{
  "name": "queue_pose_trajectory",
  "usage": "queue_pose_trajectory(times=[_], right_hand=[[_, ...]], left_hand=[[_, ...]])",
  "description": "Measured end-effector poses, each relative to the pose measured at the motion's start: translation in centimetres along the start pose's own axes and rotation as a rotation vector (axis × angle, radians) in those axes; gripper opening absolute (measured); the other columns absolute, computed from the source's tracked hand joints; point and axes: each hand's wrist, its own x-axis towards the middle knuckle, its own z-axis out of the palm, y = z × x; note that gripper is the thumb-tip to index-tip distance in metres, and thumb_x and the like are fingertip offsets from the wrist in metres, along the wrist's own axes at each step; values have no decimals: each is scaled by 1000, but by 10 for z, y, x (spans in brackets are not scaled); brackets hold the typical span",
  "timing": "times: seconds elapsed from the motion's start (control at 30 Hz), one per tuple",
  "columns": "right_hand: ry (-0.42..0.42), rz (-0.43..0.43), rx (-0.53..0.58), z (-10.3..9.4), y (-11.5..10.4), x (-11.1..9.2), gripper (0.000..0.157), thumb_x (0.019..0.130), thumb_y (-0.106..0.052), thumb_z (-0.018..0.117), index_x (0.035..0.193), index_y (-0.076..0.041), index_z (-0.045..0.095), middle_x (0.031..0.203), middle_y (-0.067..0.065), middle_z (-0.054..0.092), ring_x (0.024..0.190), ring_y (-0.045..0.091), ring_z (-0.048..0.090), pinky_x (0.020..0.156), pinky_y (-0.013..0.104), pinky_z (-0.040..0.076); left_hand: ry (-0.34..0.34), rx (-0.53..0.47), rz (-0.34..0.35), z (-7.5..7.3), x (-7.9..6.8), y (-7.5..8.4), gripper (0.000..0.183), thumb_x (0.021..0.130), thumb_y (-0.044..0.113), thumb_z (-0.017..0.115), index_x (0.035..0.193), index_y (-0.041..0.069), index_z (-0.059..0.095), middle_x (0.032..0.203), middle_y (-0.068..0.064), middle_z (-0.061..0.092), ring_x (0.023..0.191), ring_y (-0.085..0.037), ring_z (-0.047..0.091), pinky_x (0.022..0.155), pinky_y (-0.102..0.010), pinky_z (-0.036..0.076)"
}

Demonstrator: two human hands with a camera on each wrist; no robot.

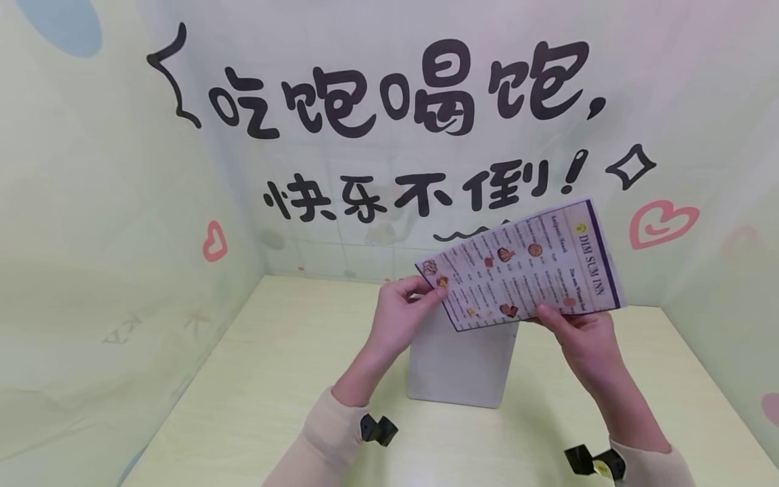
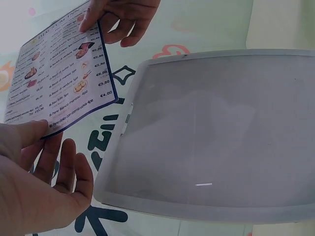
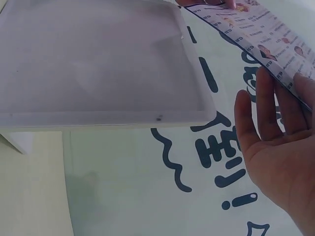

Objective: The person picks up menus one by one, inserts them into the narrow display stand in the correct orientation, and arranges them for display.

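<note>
Both hands hold a printed menu sheet (image 1: 505,270) headed "DIM SUM INN", turned sideways and tilted up in the air. My left hand (image 1: 404,314) pinches its lower left corner between thumb and fingers. Along the near edge, toward the right, my right hand (image 1: 581,338) grips it with the thumb on the printed face. Just below and behind the menu stands a pale grey upright panel with a raised rim (image 1: 459,368); the menu hides its upper part in the head view. In the left wrist view, the panel's face (image 2: 206,132) shows as plain grey.
The panel stands on a light wooden table (image 1: 292,352). Behind it hangs a pale cloth backdrop (image 1: 341,40) with large dark lettering and pink hearts, and similar cloth walls (image 1: 103,270) close off the sides. Small black cameras (image 1: 379,429) sit on both wrists.
</note>
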Motion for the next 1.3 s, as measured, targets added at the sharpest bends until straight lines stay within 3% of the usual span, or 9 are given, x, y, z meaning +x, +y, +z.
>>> queue_pose_trajectory(times=[0.1,0.17,0.27,0.53,0.83,1.3], right_hand=[[11,0,-8,1,-2,10,52,101,14,49,150,-4,47,138,3,65,117,17,67,95,31,55],[31,4,-16,2,-2,17,49,102,12,50,148,-3,50,135,4,66,115,18,68,94,31,55],[70,13,-30,4,-3,27,43,102,9,52,144,-1,55,131,5,69,111,18,70,93,31,56],[121,37,-95,5,-7,40,36,103,1,58,138,-3,63,125,-2,72,107,13,71,93,24,54],[123,15,-123,1,-8,51,36,102,-1,60,139,-2,62,126,0,72,107,14,71,93,26,54],[107,47,-143,-6,-6,54,36,103,-4,60,139,-2,62,124,-1,72,104,14,73,92,25,54]], left_hand=[[37,-2,-14,-1,6,3,13,92,11,77,97,-2,79,90,-9,76,80,-15,68,86,-36,48],[57,-13,-26,-1,9,4,13,92,10,77,97,-2,79,90,-9,76,80,-14,65,68,-28,48],[80,-27,-19,-1,13,3,14,91,10,77,98,-2,79,89,-10,76,80,-14,64,66,-23,45],[113,-41,-8,4,23,-2,14,92,11,77,98,-2,79,89,-9,77,83,-15,66,68,-25,46],[142,-11,49,11,36,-4,12,93,8,75,95,-3,77,88,-10,76,81,-15,66,69,-24,49],[124,41,-21,16,41,-8,13,94,9,74,98,-3,77,90,-12,76,83,-20,69,73,-27,55]])
